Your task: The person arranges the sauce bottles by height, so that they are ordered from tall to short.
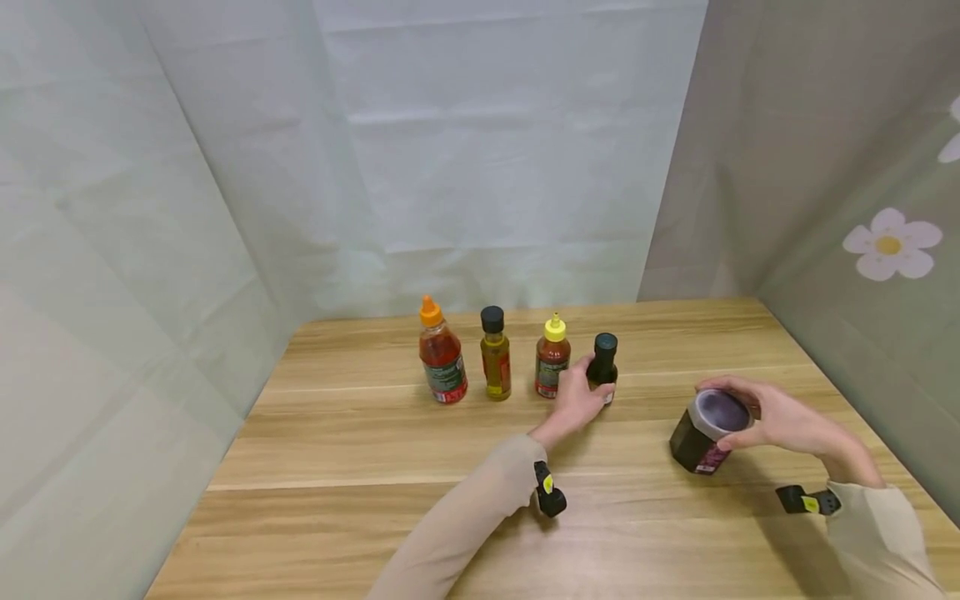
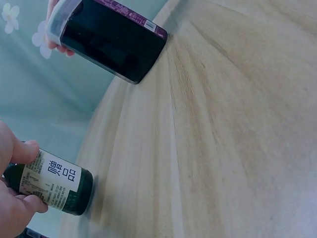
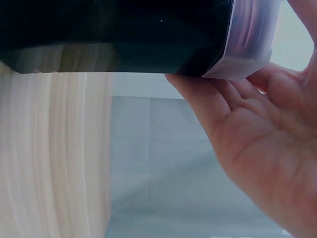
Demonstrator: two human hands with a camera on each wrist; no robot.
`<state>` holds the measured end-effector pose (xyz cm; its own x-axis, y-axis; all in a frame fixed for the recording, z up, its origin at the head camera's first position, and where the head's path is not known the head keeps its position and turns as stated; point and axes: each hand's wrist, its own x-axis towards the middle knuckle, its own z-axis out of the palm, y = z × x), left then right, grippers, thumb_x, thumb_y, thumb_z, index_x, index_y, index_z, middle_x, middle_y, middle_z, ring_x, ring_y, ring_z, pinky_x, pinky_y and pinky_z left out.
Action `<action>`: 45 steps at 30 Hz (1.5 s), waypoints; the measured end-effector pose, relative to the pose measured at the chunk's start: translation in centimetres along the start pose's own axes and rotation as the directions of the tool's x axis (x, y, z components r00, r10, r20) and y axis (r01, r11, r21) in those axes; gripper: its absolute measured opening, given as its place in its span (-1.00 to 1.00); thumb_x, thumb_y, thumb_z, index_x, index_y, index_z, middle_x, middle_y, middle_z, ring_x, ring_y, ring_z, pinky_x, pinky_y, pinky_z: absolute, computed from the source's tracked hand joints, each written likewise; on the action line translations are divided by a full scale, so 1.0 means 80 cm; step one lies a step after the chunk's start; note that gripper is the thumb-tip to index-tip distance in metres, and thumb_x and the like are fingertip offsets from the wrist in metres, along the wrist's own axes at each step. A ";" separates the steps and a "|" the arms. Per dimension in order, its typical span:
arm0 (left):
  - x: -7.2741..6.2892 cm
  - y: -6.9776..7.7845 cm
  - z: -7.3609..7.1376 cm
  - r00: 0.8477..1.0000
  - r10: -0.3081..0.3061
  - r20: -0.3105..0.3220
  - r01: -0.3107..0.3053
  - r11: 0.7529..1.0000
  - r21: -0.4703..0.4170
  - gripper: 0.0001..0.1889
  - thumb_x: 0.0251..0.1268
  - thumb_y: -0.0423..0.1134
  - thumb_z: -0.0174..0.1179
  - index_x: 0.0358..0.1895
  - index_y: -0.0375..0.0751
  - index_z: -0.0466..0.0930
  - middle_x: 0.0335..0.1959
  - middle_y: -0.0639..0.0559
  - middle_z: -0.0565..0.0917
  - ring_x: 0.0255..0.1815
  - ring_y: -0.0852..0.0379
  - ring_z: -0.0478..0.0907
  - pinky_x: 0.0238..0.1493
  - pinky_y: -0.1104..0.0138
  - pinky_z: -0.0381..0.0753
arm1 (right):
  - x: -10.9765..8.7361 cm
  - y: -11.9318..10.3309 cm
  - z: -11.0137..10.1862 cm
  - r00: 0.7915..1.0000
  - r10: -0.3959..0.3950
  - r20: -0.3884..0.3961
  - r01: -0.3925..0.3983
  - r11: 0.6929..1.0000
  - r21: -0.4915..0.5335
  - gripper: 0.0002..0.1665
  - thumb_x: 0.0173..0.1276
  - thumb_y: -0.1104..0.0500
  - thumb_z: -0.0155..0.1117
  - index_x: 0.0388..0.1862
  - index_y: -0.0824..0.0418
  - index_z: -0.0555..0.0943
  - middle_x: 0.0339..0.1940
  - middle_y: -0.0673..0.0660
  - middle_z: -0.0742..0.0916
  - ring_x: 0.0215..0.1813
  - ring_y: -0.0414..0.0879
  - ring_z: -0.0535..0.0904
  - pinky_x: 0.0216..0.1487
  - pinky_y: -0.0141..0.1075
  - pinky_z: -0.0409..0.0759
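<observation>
My left hand grips a small dark green bottle with a black cap, standing at the right end of a row. In the left wrist view, thumb and fingers wrap the bottle, whose white label shows dark print. Off to the right, my right hand holds a wide dark jar by its translucent lid, thumb on the near side and fingers on the far side. The jar tilts slightly in the head view. Its purple label shows in the left wrist view, and the right wrist view has its dark side close up.
Left of the green bottle stand a yellow-capped sauce bottle, a black-capped oil bottle and an orange-capped red sauce bottle. They share a wooden table. Pale curtains hang behind and at both sides.
</observation>
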<state>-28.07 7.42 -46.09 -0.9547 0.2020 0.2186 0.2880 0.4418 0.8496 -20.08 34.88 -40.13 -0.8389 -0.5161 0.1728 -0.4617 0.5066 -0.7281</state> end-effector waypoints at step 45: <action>0.007 -0.013 0.005 0.991 0.116 0.061 -0.126 0.969 0.213 -0.49 0.26 -0.23 0.30 0.23 -0.32 0.42 0.00 -0.16 0.67 -0.01 0.06 0.66 -0.06 0.40 0.68 | 0.003 -0.001 0.002 0.997 -0.063 -0.051 0.059 0.996 -0.070 -0.14 -0.12 0.30 0.62 0.22 0.45 0.48 0.09 -0.41 0.61 0.01 -0.53 0.56 -0.15 -0.63 0.58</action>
<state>-28.86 7.42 -47.09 -0.9086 0.3044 0.2859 0.4154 0.5886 0.6936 -20.21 34.65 -40.15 -0.8217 -0.5113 0.2517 -0.5296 0.5220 -0.6686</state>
